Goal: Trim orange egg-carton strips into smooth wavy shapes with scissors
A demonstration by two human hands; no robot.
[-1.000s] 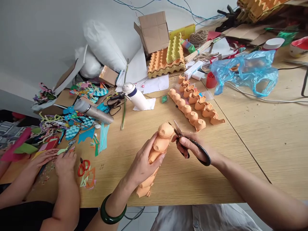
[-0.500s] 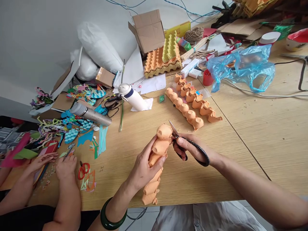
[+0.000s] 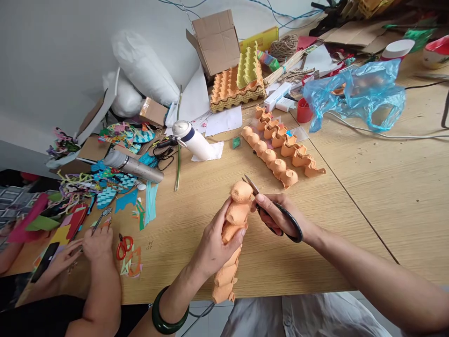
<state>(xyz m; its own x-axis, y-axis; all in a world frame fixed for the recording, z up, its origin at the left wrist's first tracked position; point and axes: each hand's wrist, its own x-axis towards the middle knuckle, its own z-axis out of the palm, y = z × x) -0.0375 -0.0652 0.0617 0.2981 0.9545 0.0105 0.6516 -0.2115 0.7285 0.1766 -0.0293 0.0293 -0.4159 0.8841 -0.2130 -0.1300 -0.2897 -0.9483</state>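
The left grip (image 3: pixel 213 239) curls round an orange egg-carton strip (image 3: pixel 226 275), its end cup (image 3: pixel 242 191) projecting beyond. The right grip (image 3: pixel 275 213), closed on black-handled scissors (image 3: pixel 297 228), sits beside that cup.

Handwritten figures (image 3: pixel 149 245) stand in two lines on the wooden table (image 3: pixel 403 201); the lower seems to begin "12", the rest unclear. The yellow box (image 3: pixel 269 38) bears print too small to read.

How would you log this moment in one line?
left hand: holding orange egg-carton strip | right hand: holding black-handled scissors | blades: beside strip's far end
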